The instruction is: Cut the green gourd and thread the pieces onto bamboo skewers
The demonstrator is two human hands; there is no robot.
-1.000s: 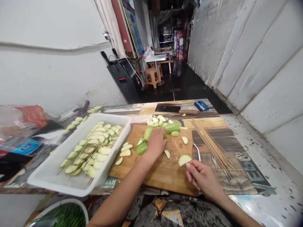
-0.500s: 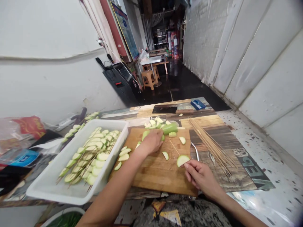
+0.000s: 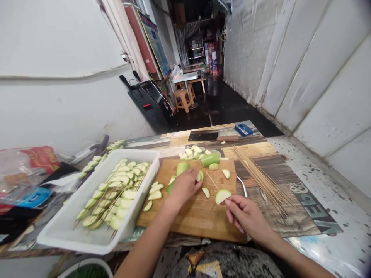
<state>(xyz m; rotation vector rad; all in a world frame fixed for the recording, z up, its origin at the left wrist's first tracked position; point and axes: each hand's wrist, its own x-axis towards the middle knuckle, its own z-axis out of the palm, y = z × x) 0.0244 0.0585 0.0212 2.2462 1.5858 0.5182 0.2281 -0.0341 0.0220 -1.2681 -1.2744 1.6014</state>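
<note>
My right hand (image 3: 243, 212) pinches a thin bamboo skewer whose shaft points up and left across the cutting board (image 3: 185, 220). A half-round zucchini slice (image 3: 222, 196) is threaded on it, close to the fingers. Over the board's middle, my left hand (image 3: 185, 187) is closed around a green-edged zucchini slice (image 3: 199, 176); its fingertips are partly hidden. Beside that hand lie a cut zucchini piece (image 3: 182, 167) and several slices (image 3: 155, 191). Another loose slice (image 3: 205, 192) rests between the two hands.
A white plastic tub (image 3: 48, 235) at left holds several loaded skewers. A bundle of bare bamboo skewers (image 3: 261, 177) lies to the right. Behind the board are zucchini chunks (image 3: 211, 159), a cleaver (image 3: 204, 135) and a blue packet (image 3: 244, 129). A metal handle (image 3: 242, 185) juts out by the board.
My left hand has drawn back toward me from the pile, bringing a zucchini slice with it. My right hand keeps its hold on the skewer. The view has shifted slightly.
</note>
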